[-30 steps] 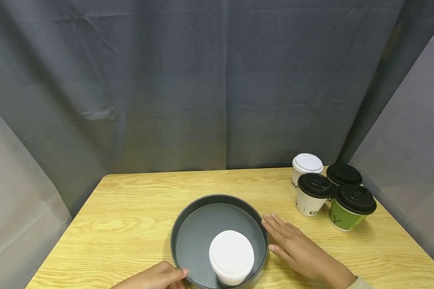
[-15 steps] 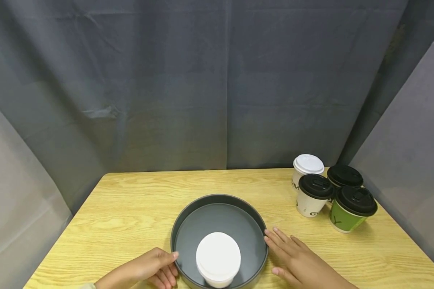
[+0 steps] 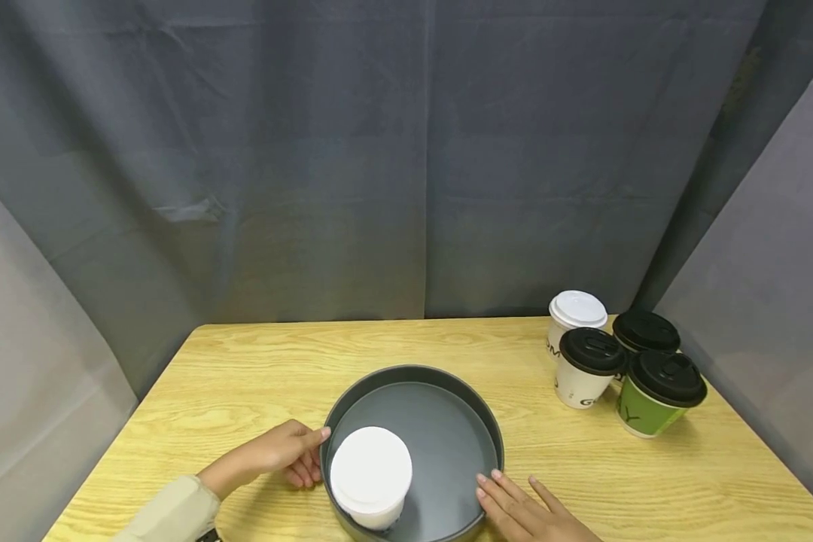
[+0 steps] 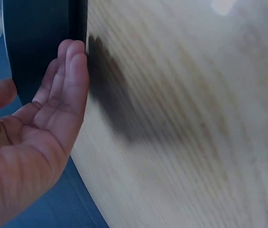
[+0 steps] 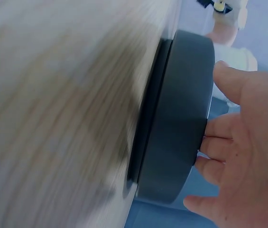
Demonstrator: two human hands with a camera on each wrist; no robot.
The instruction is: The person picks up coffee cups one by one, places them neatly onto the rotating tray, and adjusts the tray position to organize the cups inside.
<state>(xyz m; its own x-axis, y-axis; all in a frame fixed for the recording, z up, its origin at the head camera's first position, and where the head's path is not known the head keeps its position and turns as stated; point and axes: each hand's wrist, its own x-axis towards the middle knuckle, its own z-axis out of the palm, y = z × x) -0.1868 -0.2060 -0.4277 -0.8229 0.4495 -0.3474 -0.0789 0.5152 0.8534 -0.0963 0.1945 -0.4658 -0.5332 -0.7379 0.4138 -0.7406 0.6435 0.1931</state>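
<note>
A round dark grey pan (image 3: 447, 421) stands at the table's front, with a white-lidded cup (image 3: 370, 470) upright in its left part. My left hand (image 3: 278, 455) touches the pan's left rim with the thumb, its other fingers relaxed below. The left wrist view shows this hand (image 4: 34, 133) with long, barely bent fingers beside the pan's wall (image 4: 36, 42). At the front right rim rest the fingertips of my right hand (image 3: 525, 512), fingers spread. In the right wrist view this hand (image 5: 252, 142) has several fingertips at the pan's edge (image 5: 176, 114), thumb apart.
Grouped at the table's back right are a white-lidded cup (image 3: 578, 309), a white cup with a black lid (image 3: 583, 382), a green cup with a black lid (image 3: 647, 408) and another black-lidded cup (image 3: 646, 329). A grey curtain (image 3: 325, 165) hangs behind the table (image 3: 278, 376).
Inside the pan the cup has shifted left and slightly back, while the pan stays in nearly the same place. My left hand has moved back along the rim; my right hand has come forward, towards the table's front.
</note>
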